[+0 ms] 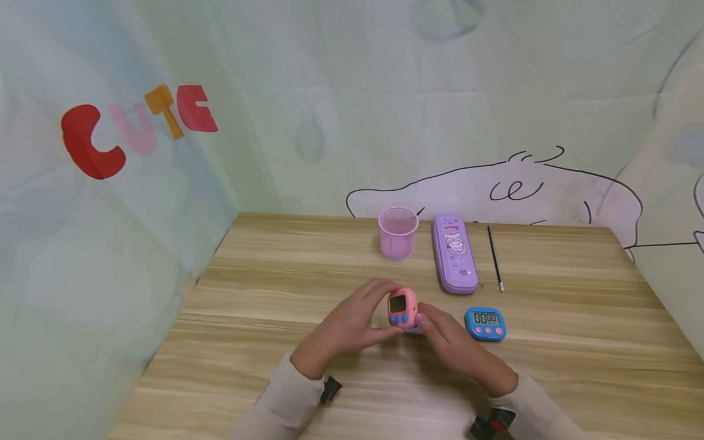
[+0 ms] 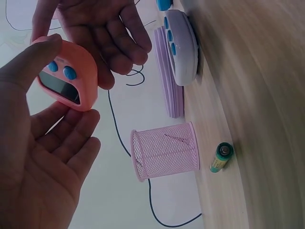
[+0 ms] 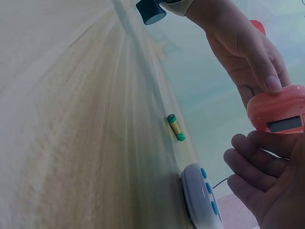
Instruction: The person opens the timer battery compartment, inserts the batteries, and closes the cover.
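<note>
A pink digital timer [image 1: 403, 308] with blue buttons and a blank screen is held above the table. My left hand [image 1: 352, 321] grips its left side, thumb below and fingers over the top in the head view. My right hand [image 1: 453, 342] holds its right edge between thumb and fingers. Below the pair of hands lies a white timer with blue buttons [image 2: 183, 47], mostly hidden in the head view. To the right of my right hand is a blue timer [image 1: 486, 324] with pink buttons, its screen showing zeros.
A green and yellow battery [image 3: 176, 127] lies on the wooden table [image 1: 264, 269], near the white timer. Toward the back are a pink mesh cup [image 1: 398, 235], a purple pencil case [image 1: 455, 253] and a dark pencil [image 1: 495, 260]. A printed curtain [image 1: 308, 122] hangs behind.
</note>
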`<state>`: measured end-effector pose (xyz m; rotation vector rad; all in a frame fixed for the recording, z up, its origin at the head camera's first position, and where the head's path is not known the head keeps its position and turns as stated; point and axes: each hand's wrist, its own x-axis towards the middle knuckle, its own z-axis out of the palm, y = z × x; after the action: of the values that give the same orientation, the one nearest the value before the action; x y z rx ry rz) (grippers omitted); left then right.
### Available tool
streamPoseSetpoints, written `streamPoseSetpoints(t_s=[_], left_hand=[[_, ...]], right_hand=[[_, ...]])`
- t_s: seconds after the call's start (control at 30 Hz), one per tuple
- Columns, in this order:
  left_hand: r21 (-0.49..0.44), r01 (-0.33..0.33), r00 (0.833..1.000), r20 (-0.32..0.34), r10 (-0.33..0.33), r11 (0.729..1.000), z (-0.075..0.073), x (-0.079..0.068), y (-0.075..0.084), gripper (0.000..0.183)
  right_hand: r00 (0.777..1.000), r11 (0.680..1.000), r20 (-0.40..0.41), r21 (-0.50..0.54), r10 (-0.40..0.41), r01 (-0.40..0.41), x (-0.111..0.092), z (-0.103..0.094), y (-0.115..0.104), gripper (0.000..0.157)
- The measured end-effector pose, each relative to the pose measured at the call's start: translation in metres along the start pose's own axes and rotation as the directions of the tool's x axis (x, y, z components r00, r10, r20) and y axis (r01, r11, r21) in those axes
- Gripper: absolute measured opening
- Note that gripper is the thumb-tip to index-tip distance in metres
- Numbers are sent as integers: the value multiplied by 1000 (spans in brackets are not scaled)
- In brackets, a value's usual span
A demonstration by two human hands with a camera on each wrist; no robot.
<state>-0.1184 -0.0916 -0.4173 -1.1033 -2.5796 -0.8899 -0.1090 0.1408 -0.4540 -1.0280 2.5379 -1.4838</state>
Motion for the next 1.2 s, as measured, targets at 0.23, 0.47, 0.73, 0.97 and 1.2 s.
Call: streamPoseSetpoints(t_s=[0.23,0.47,0.73,0.97,1.2], left_hand=[[-14,16,1000,16,-16,1000,2,-1,2,69],[-8,-15,1000,10,15,1000,3,-1,3,71],[-4,-46,999,-24,46,999,3,0,7,66],[-6,-37,998,-41,37,999,3,0,9,61],[-33,-36,998,-44,34,999,5,0,8,59]], right_hand=[[1000,1000,-3,1,20,-20,-1,2,0,34],[999,999,-10,16,49,-49,-2,4,-1,37],[998,994,4,90,68,-68,-2,5,-3,39],[992,980,20,154,124,-126,-2,6,-2,44],[984,966,3,189,177,-174,0,8,-3,48]])
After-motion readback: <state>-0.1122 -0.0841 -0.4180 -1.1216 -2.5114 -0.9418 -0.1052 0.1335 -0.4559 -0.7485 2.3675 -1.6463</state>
